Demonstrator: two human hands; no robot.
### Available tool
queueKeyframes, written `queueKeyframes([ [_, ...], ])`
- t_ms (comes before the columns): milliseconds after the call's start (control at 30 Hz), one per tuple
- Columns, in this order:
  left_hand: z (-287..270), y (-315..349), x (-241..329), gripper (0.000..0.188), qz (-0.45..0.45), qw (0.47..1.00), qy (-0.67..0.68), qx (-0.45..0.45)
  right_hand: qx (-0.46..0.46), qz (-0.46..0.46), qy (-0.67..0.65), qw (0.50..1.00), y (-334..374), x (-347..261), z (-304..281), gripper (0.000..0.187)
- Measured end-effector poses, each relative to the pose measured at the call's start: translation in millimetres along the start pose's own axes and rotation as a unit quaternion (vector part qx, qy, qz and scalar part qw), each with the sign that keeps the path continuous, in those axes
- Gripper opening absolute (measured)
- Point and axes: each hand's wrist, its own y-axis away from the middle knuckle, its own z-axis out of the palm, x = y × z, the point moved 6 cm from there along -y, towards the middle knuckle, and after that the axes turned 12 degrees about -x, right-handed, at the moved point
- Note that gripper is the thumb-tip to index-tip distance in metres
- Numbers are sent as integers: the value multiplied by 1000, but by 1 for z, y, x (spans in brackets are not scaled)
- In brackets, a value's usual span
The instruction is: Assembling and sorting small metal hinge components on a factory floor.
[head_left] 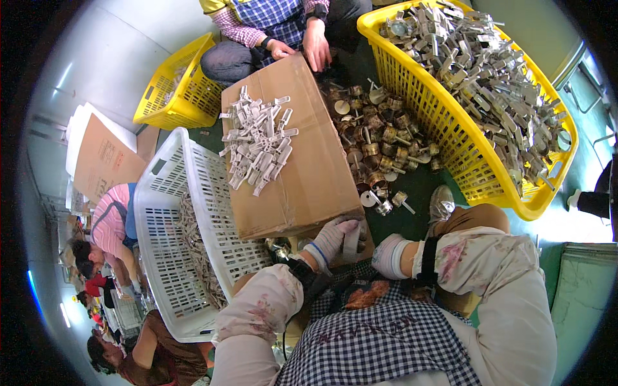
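Note:
My left hand point(331, 242), in a pale knit glove, is closed round a flat grey lever-like metal piece point(351, 243) at the near edge of a cardboard box point(302, 193). Close beside it, my right hand point(390, 255), also gloved, is curled inward; its fingertips and anything in them are hidden. On the box lies a heap of small light-grey lever-shaped parts point(257, 141). Beyond my right hand, on the green floor, is a pile of round metal parts with stems point(380, 138), some with brassy bands. One such part point(403, 202) lies nearest to me.
A yellow basket point(444, 116) heaped with metal parts stands at the right. At the left is a white basket point(212, 212) holding grey parts; a smaller yellow basket point(183, 90) is behind it. Across the box, a co-worker's hands point(315, 45) rest near its far edge. Other people sit far left.

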Motion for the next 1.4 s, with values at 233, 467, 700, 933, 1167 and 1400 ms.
queueKeyframes([
  [233, 1, -4, -2, 29, 41, 998, -15, 53, -14, 6, 19, 1000, 31, -11, -29, 17],
  [467, 5, 0, 3, 27, 38, 994, -30, 101, -11, -4, -10, 1000, 8, 0, -8, 19],
  [700, -16, -12, -12, 29, 23, 995, -6, 99, -82, 30, -10, 996, 29, -6, -35, 19],
  [933, 0, 0, 9, 34, 30, 986, -82, 145, 80, -24, 42, 996, 17, -7, -38, 19],
  [1167, -16, -23, -24, 24, 183, 967, -164, 65, 277, -105, -34, 955, 20, -12, -60, 17],
  [1400, -22, -33, -27, 20, 226, 953, -198, 51, 265, -134, -51, 954, 4, -6, -66, 15],
])
